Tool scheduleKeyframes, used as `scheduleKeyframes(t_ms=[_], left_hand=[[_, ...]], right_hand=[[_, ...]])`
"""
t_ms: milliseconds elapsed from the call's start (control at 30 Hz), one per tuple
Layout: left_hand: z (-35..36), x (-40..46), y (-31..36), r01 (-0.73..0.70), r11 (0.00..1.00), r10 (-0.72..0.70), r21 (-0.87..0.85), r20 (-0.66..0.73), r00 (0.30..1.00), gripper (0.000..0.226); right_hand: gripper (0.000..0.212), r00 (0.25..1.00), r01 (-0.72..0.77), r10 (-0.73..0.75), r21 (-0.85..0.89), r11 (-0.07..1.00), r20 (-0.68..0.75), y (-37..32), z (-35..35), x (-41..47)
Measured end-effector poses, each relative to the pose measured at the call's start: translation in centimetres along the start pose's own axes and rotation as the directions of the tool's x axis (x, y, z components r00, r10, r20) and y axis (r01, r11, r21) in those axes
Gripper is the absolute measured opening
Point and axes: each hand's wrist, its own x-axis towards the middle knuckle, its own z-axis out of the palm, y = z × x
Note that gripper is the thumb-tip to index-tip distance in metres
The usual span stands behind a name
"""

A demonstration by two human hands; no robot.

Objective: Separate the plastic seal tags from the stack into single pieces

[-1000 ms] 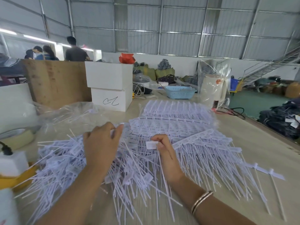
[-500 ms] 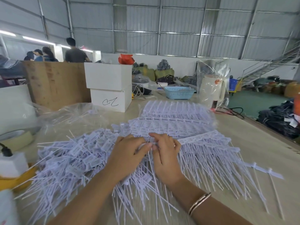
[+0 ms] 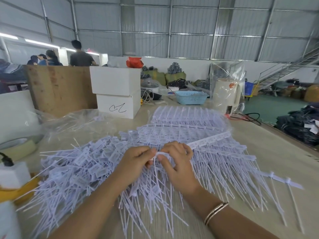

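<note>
While you look down through the head camera, your left hand [image 3: 136, 163] and right hand [image 3: 177, 161] meet over the middle of the pale beige table [image 3: 269, 152], and both pinch the same joined strip of white plastic seal tags [image 3: 209, 140], fingers curled round its near end, the strip running up and away to the right. Judging by the spread, you are partway through: a loose heap of separated white tags [image 3: 82, 168] lies to the left of your hands and under your forearms, too many and too tangled to count, while joined rows still fan out to the right, and behind them a flat stack of uncut white tag sheets [image 3: 188, 118] waits, so plenty is left. I cannot count the layers in that stack. One short piece of two joined tags [image 3: 279, 178] lies apart near the right edge. Beyond the work you have two white cardboard boxes [image 3: 117, 92] stacked one on the other, one light blue plastic basket [image 3: 191, 97], and one roll of tape [image 3: 19, 144] at the far left.
</note>
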Motion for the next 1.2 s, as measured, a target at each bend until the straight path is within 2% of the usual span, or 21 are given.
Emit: scheduleKeyframes(t_ms=[200, 300, 500, 600, 733, 900, 1067, 1133, 1200], left_hand=[[0.3, 0.1, 0.1, 0.013, 0.995, -0.014, -0.104, -0.018, 1.000, 0.041], [0.5, 0.1, 0.1, 0.020, 0.995, -0.024, -0.099, -0.038, 0.999, 0.045], [1.6, -0.4, 0.5, -0.059, 0.995, 0.048, -0.083, -0.123, 0.991, 0.041], [1.9, -0.7, 1.1, -0.095, 0.986, 0.084, -0.135, -0.085, 0.993, 0.038], [1.9, -0.7, 1.2, -0.140, 0.983, 0.132, -0.122, -0.069, 0.989, 0.033], [2.3, -0.7, 0.2, -0.245, 0.969, 0.245, 0.024, -0.165, 0.955, 0.039], [2.7, -0.8, 0.2, -0.307, 0.927, 0.353, 0.213, -0.227, 0.908, 0.038], [2.7, -1.0, 0.9, -0.310, 0.930, 0.356, 0.199, -0.272, 0.894, 0.042], [1.8, -1.0, 1.6, -0.313, 0.943, 0.333, 0.116, -0.391, 0.858, 0.039]], right_hand=[[0.028, 0.999, -0.008, 0.009, 0.026, 1.000, -0.042, -0.3, 0.0, 0.0], [0.028, 0.998, -0.012, 0.014, 0.021, 1.000, -0.062, -0.5, 0.1, 0.1], [0.035, 0.993, -0.022, 0.021, -0.005, 1.000, -0.120, -0.9, 0.4, 0.1], [0.017, 0.994, -0.039, 0.046, 0.075, 0.996, -0.100, -1.2, 0.4, 0.0], [0.011, 0.991, -0.114, 0.127, 0.215, 0.970, -0.047, -1.4, 0.4, -0.1], [0.007, 0.961, -0.271, 0.269, 0.366, 0.890, 0.060, -1.1, 0.6, -0.1], [0.014, 0.955, -0.294, 0.274, 0.444, 0.846, 0.111, -1.3, 0.6, -0.1], [0.014, 0.943, -0.324, 0.320, 0.495, 0.806, 0.096, -1.0, 0.1, 0.0], [0.018, 0.904, -0.380, 0.425, 0.542, 0.750, 0.046, 0.0, -0.7, 0.2]])
